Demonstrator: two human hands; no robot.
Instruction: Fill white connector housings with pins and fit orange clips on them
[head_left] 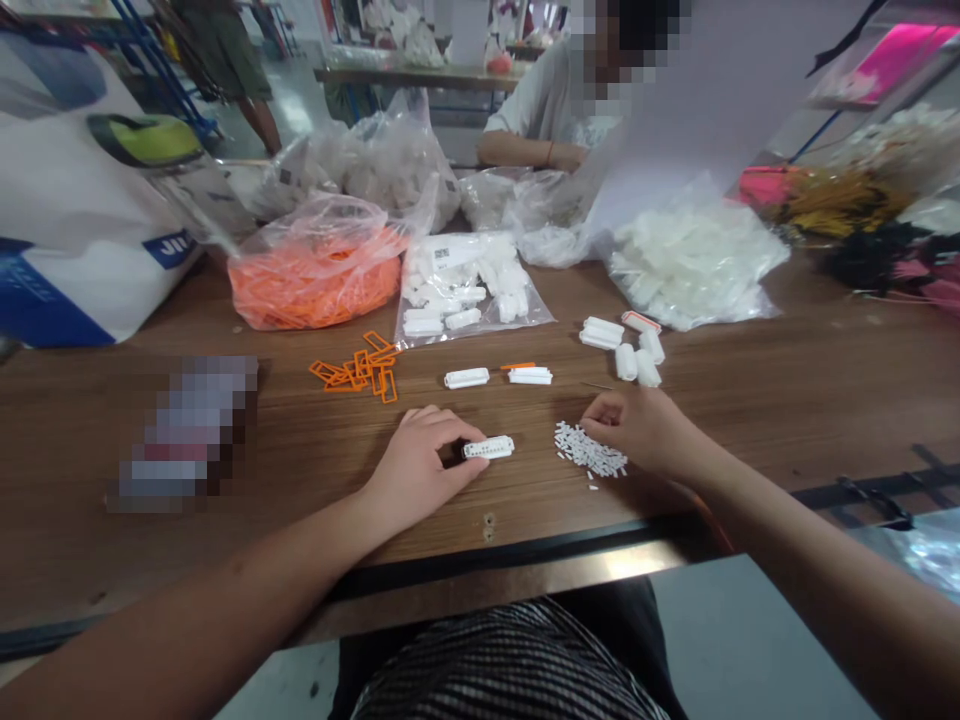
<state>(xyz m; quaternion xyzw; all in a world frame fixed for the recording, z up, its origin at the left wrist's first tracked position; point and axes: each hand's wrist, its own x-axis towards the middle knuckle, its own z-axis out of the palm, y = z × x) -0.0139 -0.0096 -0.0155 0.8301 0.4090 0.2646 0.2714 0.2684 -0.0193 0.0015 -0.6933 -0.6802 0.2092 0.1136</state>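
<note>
Between thumb and fingers, my left hand (424, 460) grips a white connector housing (491, 447) with rows of small holes along its top. My right hand (630, 430) has its fingertips pinched at the edge of a pile of tiny white plugs (589, 450); whether a plug is between them is too small to tell. Behind the held piece lie another white connector housing (466, 378) and a white housing (530, 376) with an orange strip against it. Several white housings (637, 362) are grouped beyond my right hand, one with an orange rim.
Loose orange frames (360, 370) lie left of centre, before a bag of orange parts (315, 270). Bags of white parts (472, 280) and pale pieces (690, 260) stand behind. A blurred-out flat object (184, 430) lies at left. A co-worker (540, 120) sits opposite.
</note>
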